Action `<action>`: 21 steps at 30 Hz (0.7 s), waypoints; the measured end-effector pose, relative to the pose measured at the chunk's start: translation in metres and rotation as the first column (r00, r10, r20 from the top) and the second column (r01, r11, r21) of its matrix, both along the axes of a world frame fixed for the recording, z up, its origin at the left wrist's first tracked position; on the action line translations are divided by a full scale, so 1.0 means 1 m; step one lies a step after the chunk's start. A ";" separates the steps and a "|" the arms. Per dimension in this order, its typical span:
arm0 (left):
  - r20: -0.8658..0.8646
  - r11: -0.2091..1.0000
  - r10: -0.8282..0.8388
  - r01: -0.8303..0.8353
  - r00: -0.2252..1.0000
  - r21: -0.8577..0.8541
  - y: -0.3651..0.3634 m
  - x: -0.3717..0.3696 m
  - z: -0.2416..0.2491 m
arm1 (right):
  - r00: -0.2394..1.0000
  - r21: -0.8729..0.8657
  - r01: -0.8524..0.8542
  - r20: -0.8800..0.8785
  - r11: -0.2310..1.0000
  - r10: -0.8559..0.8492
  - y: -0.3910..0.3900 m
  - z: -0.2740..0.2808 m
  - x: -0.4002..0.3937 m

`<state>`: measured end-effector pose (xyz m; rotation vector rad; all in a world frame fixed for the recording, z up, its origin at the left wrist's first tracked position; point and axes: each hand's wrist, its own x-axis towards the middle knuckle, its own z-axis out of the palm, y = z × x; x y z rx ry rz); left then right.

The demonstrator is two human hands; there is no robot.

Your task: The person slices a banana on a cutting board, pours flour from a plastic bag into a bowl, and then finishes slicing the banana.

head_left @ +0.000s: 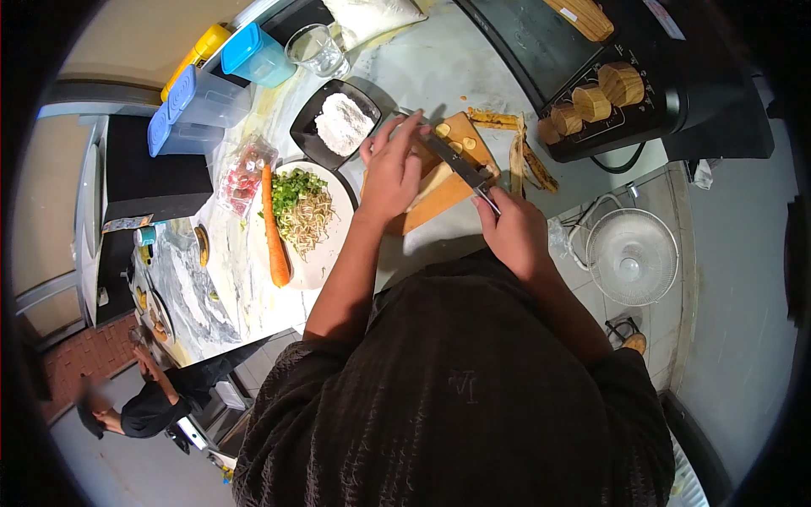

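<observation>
My right hand (515, 230) is closed around the handle of a kitchen knife (452, 158), whose blade slants up and left over the wooden cutting board (431, 215). At the blade's tip is my left hand (392, 173), its fingers stretched out and apart. A peeled banana piece (432, 182) lies on the board beneath the blade, partly hidden by the knife and my left hand. Round banana slices (469, 144) rest toward the board's far end. Beyond its right edge, browned banana peel (517, 156) is spread on the counter.
Left of the board are a black bowl of white powder (342, 124) and a plate (325, 269) with a carrot (274, 232), chopped greens (297, 191) and sprouts (308, 224). A glass (318, 52) and plastic containers (198, 97) stand behind. An oven (642, 110) is right; another person (152, 406) stands far left.
</observation>
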<state>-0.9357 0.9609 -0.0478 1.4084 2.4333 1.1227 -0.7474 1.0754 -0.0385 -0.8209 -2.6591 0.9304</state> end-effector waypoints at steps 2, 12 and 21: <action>0.063 0.998 0.057 -0.059 0.996 0.037 -0.006 0.000 0.000 | 1.000 -0.057 0.008 0.002 0.998 -0.008 -0.001 0.003 0.000; 0.217 1.000 0.027 -0.024 0.976 -0.018 -0.021 0.013 -0.013 | 0.999 -0.446 0.038 0.042 0.894 -0.021 -0.005 -0.007 0.014; 0.058 0.997 0.074 -0.072 0.996 -0.042 -0.025 0.027 -0.035 | 0.998 -0.388 0.033 -0.040 0.921 -0.053 -0.021 -0.012 0.018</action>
